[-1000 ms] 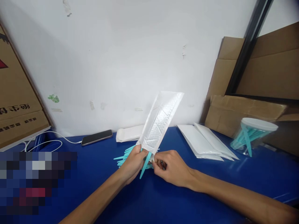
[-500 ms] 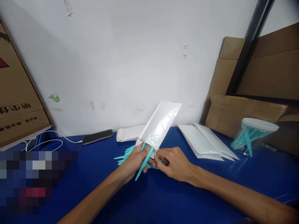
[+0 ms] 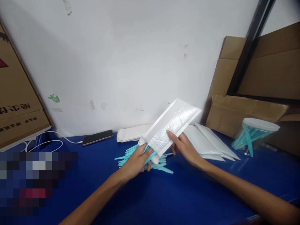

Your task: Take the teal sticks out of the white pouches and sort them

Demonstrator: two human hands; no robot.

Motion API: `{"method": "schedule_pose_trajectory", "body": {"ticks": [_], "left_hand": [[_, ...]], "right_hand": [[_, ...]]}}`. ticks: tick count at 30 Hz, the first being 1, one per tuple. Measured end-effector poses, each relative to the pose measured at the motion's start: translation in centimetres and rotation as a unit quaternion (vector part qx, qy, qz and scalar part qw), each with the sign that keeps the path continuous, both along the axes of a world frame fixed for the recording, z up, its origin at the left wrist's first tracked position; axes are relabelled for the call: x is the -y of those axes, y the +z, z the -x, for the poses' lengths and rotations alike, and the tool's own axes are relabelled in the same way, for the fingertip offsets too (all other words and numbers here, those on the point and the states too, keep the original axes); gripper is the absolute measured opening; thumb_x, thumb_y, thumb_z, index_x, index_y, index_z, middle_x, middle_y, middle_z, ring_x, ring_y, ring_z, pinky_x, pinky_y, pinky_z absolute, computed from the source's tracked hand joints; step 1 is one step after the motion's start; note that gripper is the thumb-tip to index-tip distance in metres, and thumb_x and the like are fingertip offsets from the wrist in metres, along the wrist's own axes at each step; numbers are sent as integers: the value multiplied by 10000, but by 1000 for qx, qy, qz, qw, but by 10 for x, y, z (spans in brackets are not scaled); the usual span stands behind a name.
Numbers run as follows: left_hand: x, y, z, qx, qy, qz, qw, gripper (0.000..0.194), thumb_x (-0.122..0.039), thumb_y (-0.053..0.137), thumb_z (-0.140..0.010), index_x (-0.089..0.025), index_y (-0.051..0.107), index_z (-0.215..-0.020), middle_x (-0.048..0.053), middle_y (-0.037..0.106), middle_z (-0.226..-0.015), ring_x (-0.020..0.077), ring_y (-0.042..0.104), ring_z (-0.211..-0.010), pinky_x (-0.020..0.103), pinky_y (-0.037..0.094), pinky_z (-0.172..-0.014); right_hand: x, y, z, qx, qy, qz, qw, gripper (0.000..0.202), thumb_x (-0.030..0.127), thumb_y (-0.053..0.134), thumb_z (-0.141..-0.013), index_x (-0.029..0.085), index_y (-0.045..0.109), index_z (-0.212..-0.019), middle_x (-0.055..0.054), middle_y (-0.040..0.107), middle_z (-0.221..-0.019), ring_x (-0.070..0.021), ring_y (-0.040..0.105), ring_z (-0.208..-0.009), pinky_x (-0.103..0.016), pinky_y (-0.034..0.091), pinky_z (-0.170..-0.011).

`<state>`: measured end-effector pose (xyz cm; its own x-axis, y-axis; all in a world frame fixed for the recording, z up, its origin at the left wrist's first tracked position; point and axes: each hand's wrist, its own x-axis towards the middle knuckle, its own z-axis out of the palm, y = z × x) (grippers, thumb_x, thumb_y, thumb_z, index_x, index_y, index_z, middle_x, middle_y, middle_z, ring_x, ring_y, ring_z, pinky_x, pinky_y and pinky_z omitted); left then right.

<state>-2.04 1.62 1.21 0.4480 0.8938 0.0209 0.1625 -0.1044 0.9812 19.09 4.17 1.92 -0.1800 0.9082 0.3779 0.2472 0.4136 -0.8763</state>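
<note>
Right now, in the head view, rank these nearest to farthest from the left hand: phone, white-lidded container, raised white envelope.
1. Raised white envelope: at the left hand, slanting up rightward.
2. Phone: beyond the hand, leftward.
3. White-lidded container: across on the right side.

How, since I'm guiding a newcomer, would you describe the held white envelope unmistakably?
Over the blue table by the white wall, find the left hand and right hand. Between them slants the padded envelope, teal sticks at its mouth, the only one raised while other envelopes lie on the table.
</note>
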Motion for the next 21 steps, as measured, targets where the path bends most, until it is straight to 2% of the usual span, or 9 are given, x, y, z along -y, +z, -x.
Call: {"method": "schedule_pose_trajectory", "body": {"ticks": [3, 7, 11, 14, 17, 21], "left_hand": [[2, 4, 0, -16, -5, -8, 1000, 603, -638, 503, -894, -170, 525, -1273, -23, 559, -667, 94, 446, -487, 203, 251, -423], [2, 10, 2, -19, 0, -36, 999, 565, -633, 502, -899, -157, 583, -1191, -40, 519, -590, 95, 421, -470, 214, 256, -442], [-1, 8, 5, -24, 25, -50, 998, 500, -607, 502, -905, -163, 587, -1120, 9, 598, -785, 79, 464, -478, 216, 260, -440], [-4, 5, 8, -33, 20, -45, 998, 456, -591, 464, -923, -163, 568, -1040, 32, 620, -853, 63, 408, -454, 221, 272, -445], [-10, 1, 15, -43, 19, -58, 997, 419, -585, 465, -924, -174, 539, -957, -21, 523, -704, 83, 374, -509, 218, 296, -494], [-20, 2, 29, -58, 54, -108, 991, 393, -583, 501, -903, -190, 525, -894, -43, 421, -705, 118, 406, -623, 236, 369, -608]], "right_hand": [[-1, 2, -1, -23, -21, -20, 999, 512, 647, 497, -920, 205, 525, -664, 24, 514, -450, -131, 491, -379, -263, 362, -429], [0, 1, 0, -41, -42, -42, 997, 533, 644, 500, -920, 202, 518, -623, 20, 512, -446, -116, 465, -367, -257, 358, -420], [-7, 0, -3, -73, -58, -33, 995, 500, 634, 497, -927, 215, 497, -654, 34, 485, -427, -119, 459, -356, -256, 337, -399], [-16, 4, -11, -114, -87, -41, 989, 475, 627, 510, -924, 231, 460, -666, 46, 450, -416, -118, 437, -348, -260, 315, -389], [-23, 11, -22, -139, -113, -58, 982, 449, 596, 527, -927, 236, 449, -670, 47, 435, -437, -117, 428, -367, -264, 319, -394], [-31, 19, -35, -165, -143, -82, 972, 387, 550, 554, -921, 233, 482, -711, 36, 454, -502, -126, 428, -406, -272, 322, -388]]}}
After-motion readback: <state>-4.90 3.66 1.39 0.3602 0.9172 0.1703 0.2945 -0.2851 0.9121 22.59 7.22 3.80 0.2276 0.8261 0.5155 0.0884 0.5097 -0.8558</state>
